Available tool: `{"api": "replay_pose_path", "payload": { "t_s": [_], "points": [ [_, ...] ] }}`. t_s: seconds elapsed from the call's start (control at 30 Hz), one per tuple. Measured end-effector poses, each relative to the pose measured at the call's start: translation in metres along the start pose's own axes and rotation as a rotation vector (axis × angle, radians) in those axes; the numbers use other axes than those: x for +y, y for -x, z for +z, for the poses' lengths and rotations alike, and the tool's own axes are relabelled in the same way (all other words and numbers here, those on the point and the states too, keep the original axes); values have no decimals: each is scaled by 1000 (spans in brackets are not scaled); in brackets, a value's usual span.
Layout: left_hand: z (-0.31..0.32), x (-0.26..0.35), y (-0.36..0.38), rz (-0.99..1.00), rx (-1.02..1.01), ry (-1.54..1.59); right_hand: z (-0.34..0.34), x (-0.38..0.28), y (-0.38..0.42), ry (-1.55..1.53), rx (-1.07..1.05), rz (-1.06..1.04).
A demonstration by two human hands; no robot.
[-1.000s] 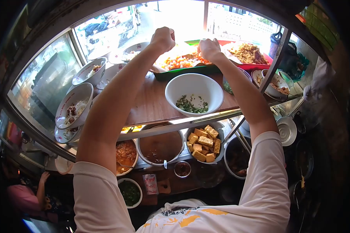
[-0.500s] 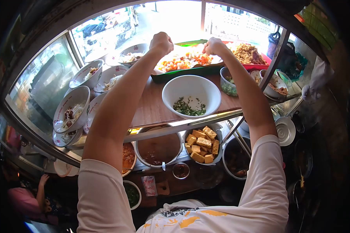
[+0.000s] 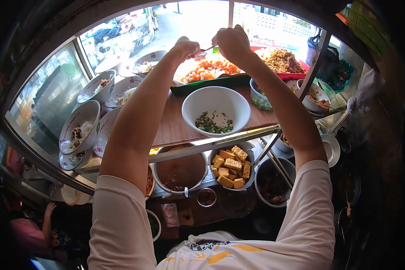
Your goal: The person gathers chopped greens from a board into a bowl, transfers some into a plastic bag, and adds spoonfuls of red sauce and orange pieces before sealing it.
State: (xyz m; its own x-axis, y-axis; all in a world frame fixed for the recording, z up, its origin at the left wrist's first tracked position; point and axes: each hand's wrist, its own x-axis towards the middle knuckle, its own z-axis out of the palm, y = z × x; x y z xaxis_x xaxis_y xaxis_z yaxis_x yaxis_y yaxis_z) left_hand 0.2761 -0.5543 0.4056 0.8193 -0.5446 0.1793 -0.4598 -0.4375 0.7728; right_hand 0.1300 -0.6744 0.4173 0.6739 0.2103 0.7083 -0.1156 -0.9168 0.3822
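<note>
Reaching over the green tray [image 3: 211,83] of diced vegetables [image 3: 209,69], right hand [image 3: 231,42] fingers pinch a spoon [image 3: 204,50]; left hand [image 3: 184,47] clenched beside it. Risk: pieces dropping short of the white bowl [image 3: 216,105] below.

This is a street food stall, seen from the cook's side of a glass-fronted display case. Daylight and a road show through the glass panes [image 3: 54,96]. On the wooden surface [image 3: 175,121] sit a green tray [image 3: 211,83] of chopped vegetables, a red tray [image 3: 285,60] of fried topping, and a white bowl [image 3: 216,105] with herbs. Filled serving bowls [image 3: 78,123] line the window. Below, a pot of broth [image 3: 180,168] and a pot of tofu cubes [image 3: 231,166] stand ready.
</note>
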Motion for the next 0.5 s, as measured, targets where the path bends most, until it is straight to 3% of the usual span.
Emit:
{"api": "replay_pose_path", "payload": {
  "t_s": [0.07,0.13,0.2,0.27,0.37,0.4,0.5],
  "points": [
    [-4,3,3,-15,46,61,0,4,3,61,210,20],
    [-13,8,14,-9,62,39,-5,24,4,87,289,126],
    [-17,7,13,14,71,22,-7,39,9,130,103,283],
    [-21,9,16,62,80,51,1,39,13,127,-240,409],
    [-32,24,31,162,89,49,47,41,22,-11,-467,446],
    [-35,30,43,186,100,6,69,49,24,-117,-492,353],
    [-54,46,93,326,115,-74,40,31,22,-199,-358,310]
  ]
}}
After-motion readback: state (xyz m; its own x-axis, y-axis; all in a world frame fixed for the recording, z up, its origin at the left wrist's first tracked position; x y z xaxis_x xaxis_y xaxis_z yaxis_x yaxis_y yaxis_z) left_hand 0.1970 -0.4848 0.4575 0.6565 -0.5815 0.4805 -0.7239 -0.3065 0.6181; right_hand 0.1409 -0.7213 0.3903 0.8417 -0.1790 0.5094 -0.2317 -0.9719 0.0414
